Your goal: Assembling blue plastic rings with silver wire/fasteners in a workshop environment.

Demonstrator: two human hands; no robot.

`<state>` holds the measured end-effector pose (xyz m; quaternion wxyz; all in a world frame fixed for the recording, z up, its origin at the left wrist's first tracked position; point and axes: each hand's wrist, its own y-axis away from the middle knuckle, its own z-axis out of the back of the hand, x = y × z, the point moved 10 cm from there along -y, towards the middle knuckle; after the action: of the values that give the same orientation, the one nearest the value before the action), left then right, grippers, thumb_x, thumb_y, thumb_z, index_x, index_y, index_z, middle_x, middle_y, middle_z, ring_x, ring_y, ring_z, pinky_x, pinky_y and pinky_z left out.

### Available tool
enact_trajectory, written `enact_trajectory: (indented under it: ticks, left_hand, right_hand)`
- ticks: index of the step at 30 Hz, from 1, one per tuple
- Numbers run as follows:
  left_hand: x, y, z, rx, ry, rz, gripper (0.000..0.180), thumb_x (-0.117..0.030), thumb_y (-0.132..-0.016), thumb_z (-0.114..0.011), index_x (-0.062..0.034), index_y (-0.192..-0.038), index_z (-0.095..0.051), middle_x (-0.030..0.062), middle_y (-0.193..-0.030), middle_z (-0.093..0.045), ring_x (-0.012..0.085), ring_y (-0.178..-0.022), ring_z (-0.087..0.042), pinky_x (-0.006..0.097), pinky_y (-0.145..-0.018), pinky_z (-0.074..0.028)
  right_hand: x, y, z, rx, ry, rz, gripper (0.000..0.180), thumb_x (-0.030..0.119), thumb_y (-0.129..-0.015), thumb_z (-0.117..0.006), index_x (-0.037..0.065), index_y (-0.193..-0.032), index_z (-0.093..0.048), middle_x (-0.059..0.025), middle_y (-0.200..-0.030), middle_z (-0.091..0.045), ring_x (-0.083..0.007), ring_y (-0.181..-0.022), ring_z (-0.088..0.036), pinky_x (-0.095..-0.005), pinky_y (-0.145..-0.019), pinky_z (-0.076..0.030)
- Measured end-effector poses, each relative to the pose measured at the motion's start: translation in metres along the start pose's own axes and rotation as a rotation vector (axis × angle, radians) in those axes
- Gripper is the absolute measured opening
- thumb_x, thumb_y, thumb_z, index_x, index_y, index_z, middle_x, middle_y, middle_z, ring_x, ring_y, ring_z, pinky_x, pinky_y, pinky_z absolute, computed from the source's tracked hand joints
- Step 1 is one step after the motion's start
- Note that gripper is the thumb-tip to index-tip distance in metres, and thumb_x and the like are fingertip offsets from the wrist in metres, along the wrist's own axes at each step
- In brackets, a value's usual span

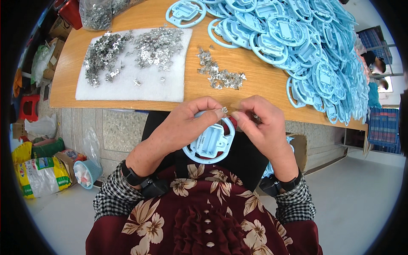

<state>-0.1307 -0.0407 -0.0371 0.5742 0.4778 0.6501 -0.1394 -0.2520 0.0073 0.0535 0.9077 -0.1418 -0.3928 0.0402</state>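
Note:
My left hand [187, 121] is closed on a light-blue round plastic frame [209, 142], tilted above my lap at the table's front edge. A small shiny metal clip [225, 109] shows at its thumb and fingertip. Close to the clip, my right hand [261, 121] is closed in a pinch. What its fingertips hold, if anything, I cannot make out. Loose metal clips [223, 76] lie in a strip on the table just beyond both hands.
On the wooden table [127, 104], a white foam sheet [172, 87] bears two heaps of metal pieces [102, 55]. A tall pile of blue frames [289, 38] covers the right side. Back left stands a plastic bag of metal parts [97, 15]. A blue basket [91, 172] sits on the floor.

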Motion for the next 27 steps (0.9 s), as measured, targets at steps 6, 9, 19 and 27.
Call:
enact_trajectory:
  ticks: [6,9,19,27]
  left_hand:
    - [-0.014,0.001,-0.005,0.033,-0.199,-0.130,0.014,-0.016,-0.100,-0.060,-0.0034,-0.102,-0.064,-0.0009,-0.088,-0.069,0.0029,-0.079,-0.061,0.022,-0.070,-0.051]
    - [-0.019,0.002,-0.003,0.005,-0.313,-0.145,0.014,-0.017,-0.100,-0.060,-0.0032,-0.101,-0.065,-0.0009,-0.085,-0.069,0.0032,-0.078,-0.061,0.023,-0.070,-0.051]
    - [-0.025,0.000,-0.002,0.000,-0.270,-0.194,0.018,-0.017,-0.104,-0.055,-0.0034,-0.111,-0.063,-0.0007,-0.094,-0.068,0.0040,-0.085,-0.061,0.023,-0.075,-0.051]
    - [-0.063,0.001,0.018,-0.253,-0.099,-0.528,0.032,-0.014,-0.108,-0.045,-0.0060,-0.139,-0.044,0.0059,-0.123,-0.060,0.0076,-0.108,-0.057,0.024,-0.091,-0.047]
  right_hand:
    - [-0.036,0.015,-0.025,0.158,-0.534,-0.520,0.014,0.015,-0.095,-0.067,0.001,-0.092,-0.064,0.0057,-0.071,-0.055,-0.0007,-0.063,-0.050,-0.0200,-0.055,-0.040]
    - [-0.041,0.017,-0.029,0.206,-0.590,-0.567,0.014,0.015,-0.095,-0.066,0.002,-0.090,-0.063,0.0076,-0.072,-0.054,0.0002,-0.062,-0.047,-0.0193,-0.054,-0.038]
    - [-0.049,0.023,-0.028,0.101,-0.790,-0.637,0.011,0.015,-0.096,-0.063,0.003,-0.095,-0.063,0.0073,-0.078,-0.055,-0.0006,-0.066,-0.046,-0.0189,-0.058,-0.037]
    - [-0.049,0.052,-0.038,0.078,-1.052,-0.680,0.010,0.014,-0.096,-0.064,0.006,-0.102,-0.061,0.0039,-0.088,-0.058,-0.0004,-0.067,-0.042,-0.0166,-0.058,-0.034]
